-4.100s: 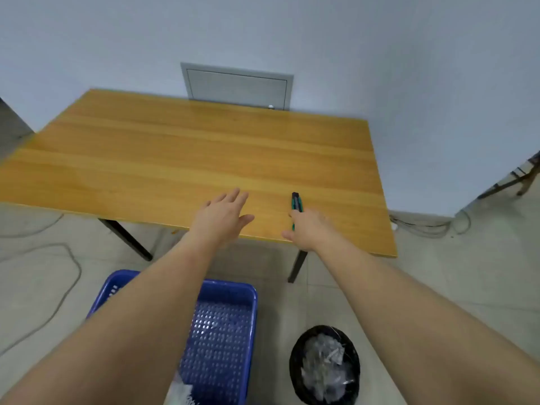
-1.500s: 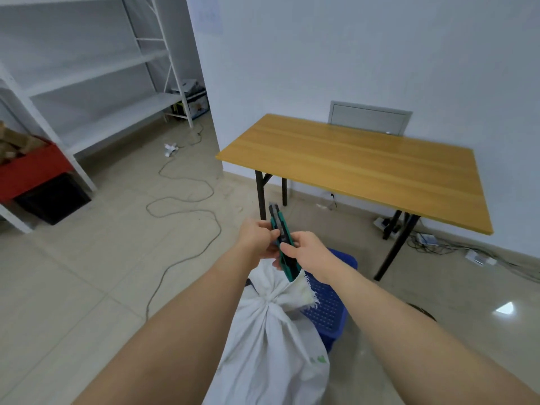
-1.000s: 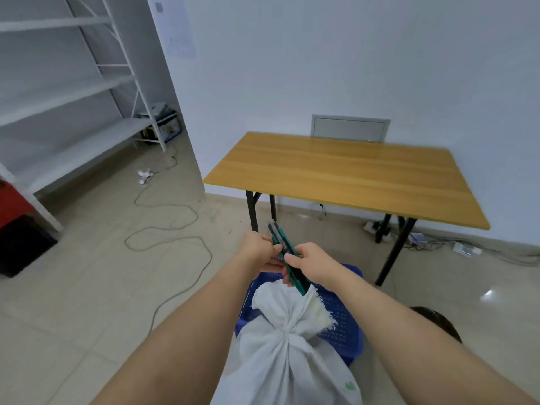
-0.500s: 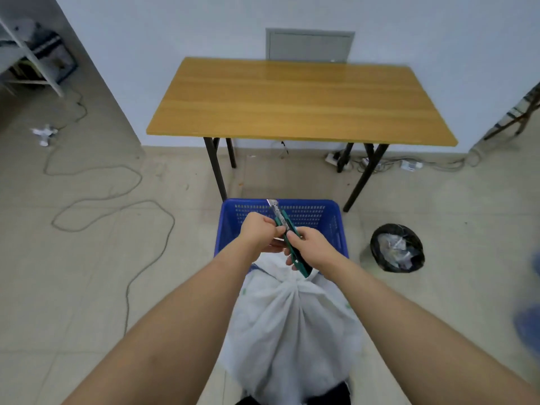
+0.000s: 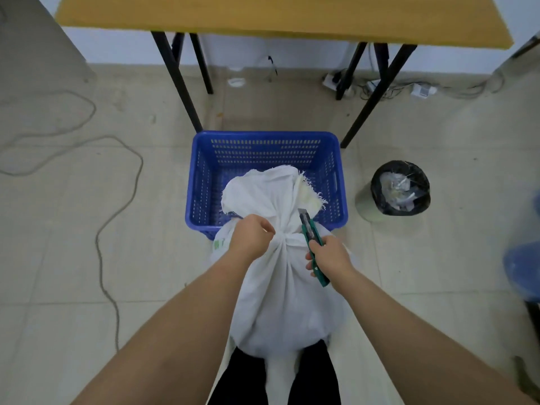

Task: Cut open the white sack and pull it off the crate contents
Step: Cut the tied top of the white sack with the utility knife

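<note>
Sack, white and full, stands at the lower centre of the head view, its neck cinched by a tie just above the middle of the frame and its frayed mouth flopping over the near rim of the blue crate behind it. The bulk of it stands in front of the crate, between the person's dark legs at the bottom edge, though whether its base rests on the floor is hidden.

Left hand pinches the gathered cloth at the neck, fingers curled in from the left side. Right hand is wrapped round a green knife, blade out and pointing up toward the frayed mouth, its tip just beside the tie on the right of the neck. From this angle I cannot tell for sure whether the blade touches cloth yet.

The step in hand looks like the first cut: the sack is still tied and whole. The next move calls for the left hand to keep the neck taut while the blade slices across at or just under the tie, stroke aimed away from the pinching fingers. Pulling the cloth off comes after that.

A bin with a black liner sits right of the crate, and a table spans the top edge.
</note>
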